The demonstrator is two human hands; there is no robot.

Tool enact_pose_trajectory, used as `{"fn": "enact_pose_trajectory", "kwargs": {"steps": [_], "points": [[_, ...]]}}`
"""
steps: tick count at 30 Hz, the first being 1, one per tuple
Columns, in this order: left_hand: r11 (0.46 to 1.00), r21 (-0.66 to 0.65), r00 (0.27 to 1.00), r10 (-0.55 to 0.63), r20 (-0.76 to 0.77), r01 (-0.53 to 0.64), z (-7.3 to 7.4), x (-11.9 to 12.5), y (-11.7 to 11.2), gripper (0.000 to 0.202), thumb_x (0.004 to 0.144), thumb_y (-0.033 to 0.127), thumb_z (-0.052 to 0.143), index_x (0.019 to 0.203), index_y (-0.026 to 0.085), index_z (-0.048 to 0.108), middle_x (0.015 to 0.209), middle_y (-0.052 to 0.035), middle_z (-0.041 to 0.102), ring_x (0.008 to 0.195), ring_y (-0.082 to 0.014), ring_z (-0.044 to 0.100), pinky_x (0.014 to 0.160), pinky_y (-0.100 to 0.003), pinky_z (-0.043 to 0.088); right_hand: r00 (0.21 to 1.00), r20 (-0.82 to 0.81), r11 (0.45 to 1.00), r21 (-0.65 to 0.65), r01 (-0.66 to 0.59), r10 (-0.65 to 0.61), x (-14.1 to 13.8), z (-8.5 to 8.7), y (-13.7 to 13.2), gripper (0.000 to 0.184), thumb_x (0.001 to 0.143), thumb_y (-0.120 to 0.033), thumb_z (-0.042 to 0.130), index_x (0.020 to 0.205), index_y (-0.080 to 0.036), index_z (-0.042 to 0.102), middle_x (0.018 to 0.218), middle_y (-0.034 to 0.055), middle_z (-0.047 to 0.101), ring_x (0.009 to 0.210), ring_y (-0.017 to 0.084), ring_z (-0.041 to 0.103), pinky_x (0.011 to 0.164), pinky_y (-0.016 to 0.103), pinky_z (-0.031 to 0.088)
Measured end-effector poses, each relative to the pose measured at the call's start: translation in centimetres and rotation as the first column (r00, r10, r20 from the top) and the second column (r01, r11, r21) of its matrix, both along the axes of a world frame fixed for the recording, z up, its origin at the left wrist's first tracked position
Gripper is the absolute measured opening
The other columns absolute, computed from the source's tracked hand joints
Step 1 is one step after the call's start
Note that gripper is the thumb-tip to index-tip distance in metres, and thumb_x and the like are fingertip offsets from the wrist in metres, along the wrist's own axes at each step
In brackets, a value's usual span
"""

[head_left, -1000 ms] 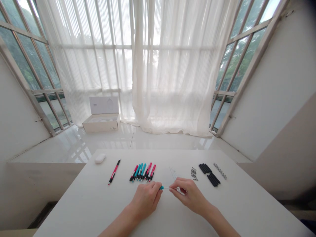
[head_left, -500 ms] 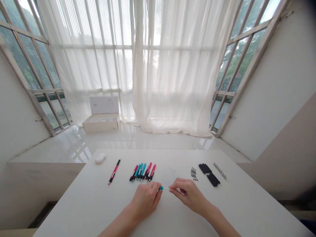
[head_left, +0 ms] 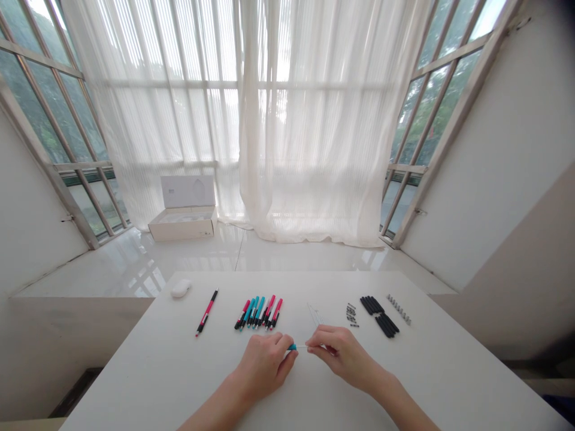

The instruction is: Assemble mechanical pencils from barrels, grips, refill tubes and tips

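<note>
My left hand point(head_left: 267, 364) is closed around a teal pen barrel point(head_left: 293, 347), and only its end shows past the fingertips. Between the fingertips of my right hand point(head_left: 339, 353) is a thin white refill tube point(head_left: 301, 346), its near end meeting the barrel's opening. How far the tube reaches inside is hidden. Beyond the left hand lies a row of teal and pink pen barrels point(head_left: 259, 312) with black parts. Several thin clear refill tubes point(head_left: 314, 312) rest just past the right hand.
One assembled pink and black pen point(head_left: 207, 312) lies at left, near a white rounded case point(head_left: 181, 288). To the right are small dark metal parts point(head_left: 351, 314), black grips point(head_left: 380, 316) and a row of grey tips point(head_left: 399, 309). A white open box point(head_left: 182, 226) stands on the ledge.
The right hand and tube have shifted very slightly left, so the gap between the hands is a little smaller. Less of the tube shows. The things on the table stay put.
</note>
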State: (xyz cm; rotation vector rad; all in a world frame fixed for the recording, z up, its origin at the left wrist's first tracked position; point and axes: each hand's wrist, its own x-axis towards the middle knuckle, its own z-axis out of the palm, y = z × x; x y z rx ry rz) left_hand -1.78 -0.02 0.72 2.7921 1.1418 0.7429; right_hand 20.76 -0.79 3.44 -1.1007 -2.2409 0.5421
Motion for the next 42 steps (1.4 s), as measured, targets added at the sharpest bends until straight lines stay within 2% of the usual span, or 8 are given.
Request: {"fn": "enact_pose_trajectory", "kwargs": {"steps": [5, 11, 19, 24, 32, 38, 42], "points": [[1.000, 0.016, 0.997, -0.014, -0.073, 0.015, -0.3, 0.1, 0.1, 0.014, 0.095, 0.028, 0.041, 0.091, 0.021, 0.053, 0.076, -0.0022, 0.063, 0.062, -0.0161, 0.060, 0.051, -0.026, 0.034, 0.999, 0.027, 1.000, -0.009, 0.023, -0.022, -0.2, 0.0, -0.2, 0.023, 0.092, -0.035, 0.054, 0.079, -0.022, 0.067, 0.068, 0.0000, 0.061, 0.055, 0.011, 0.049, 0.053, 0.023, 0.037], [0.998, 0.036, 0.985, -0.036, -0.166, 0.042, -0.1, 0.2, 0.0, 0.015, 0.098, 0.025, 0.036, 0.104, 0.023, 0.049, 0.079, -0.0009, 0.062, 0.062, -0.0161, 0.060, 0.049, -0.026, 0.032, 0.994, 0.110, 1.000, -0.005, 0.023, -0.023, -0.6, -0.2, -0.5, 0.019, 0.092, -0.030, 0.053, 0.080, -0.022, 0.066, 0.071, 0.0004, 0.063, 0.058, 0.012, 0.051, 0.057, 0.023, 0.037], [0.997, 0.038, 0.970, -0.059, -0.236, 0.070, 0.0, 0.2, 0.1, 0.012, 0.097, 0.022, 0.037, 0.091, 0.023, 0.047, 0.076, 0.0009, 0.058, 0.059, -0.0156, 0.057, 0.046, -0.026, 0.026, 0.990, 0.138, 1.000, 0.010, 0.018, -0.019, -1.1, -0.3, -0.7, 0.019, 0.092, -0.028, 0.052, 0.081, -0.022, 0.065, 0.072, 0.0009, 0.064, 0.059, 0.012, 0.052, 0.057, 0.023, 0.036], [0.996, 0.039, 0.970, -0.065, -0.233, 0.076, 0.0, 0.2, 0.2, 0.012, 0.095, 0.018, 0.038, 0.088, 0.023, 0.046, 0.075, 0.0014, 0.058, 0.059, -0.0157, 0.057, 0.046, -0.027, 0.025, 0.990, 0.141, 1.000, 0.027, 0.014, -0.018, -1.0, -0.1, -0.6, 0.018, 0.092, -0.030, 0.052, 0.083, -0.022, 0.066, 0.074, 0.0013, 0.064, 0.061, 0.012, 0.054, 0.059, 0.023, 0.038], [0.999, 0.041, 0.987, -0.009, -0.160, 0.016, -0.4, 0.3, 0.2, 0.016, 0.097, 0.018, 0.035, 0.086, 0.022, 0.045, 0.075, 0.0016, 0.060, 0.060, -0.0150, 0.058, 0.047, -0.027, 0.025, 0.996, 0.086, 0.999, 0.036, 0.036, -0.039, -0.7, -0.1, -0.5, 0.019, 0.094, -0.028, 0.049, 0.086, -0.022, 0.066, 0.076, 0.0014, 0.065, 0.061, 0.011, 0.053, 0.059, 0.022, 0.038], [0.999, 0.041, 0.988, 0.005, -0.152, 0.001, -0.4, 0.2, 0.2, 0.014, 0.100, 0.026, 0.034, 0.099, 0.024, 0.048, 0.077, 0.0020, 0.062, 0.060, -0.0153, 0.059, 0.048, -0.027, 0.025, 0.991, 0.131, 0.999, 0.043, 0.029, -0.034, -0.9, -0.2, -0.5, 0.021, 0.094, -0.027, 0.048, 0.085, -0.022, 0.066, 0.075, 0.0009, 0.064, 0.062, 0.012, 0.054, 0.060, 0.022, 0.037], [0.999, 0.044, 0.984, 0.008, -0.177, 0.000, -0.4, 0.2, 0.2, 0.016, 0.101, 0.027, 0.033, 0.097, 0.025, 0.048, 0.076, 0.0028, 0.062, 0.058, -0.0152, 0.058, 0.047, -0.027, 0.024, 0.988, 0.152, 0.999, 0.040, 0.034, -0.040, -0.9, -0.1, -0.6, 0.021, 0.094, -0.027, 0.047, 0.086, -0.022, 0.065, 0.077, 0.0011, 0.065, 0.064, 0.012, 0.056, 0.061, 0.022, 0.037]]}}
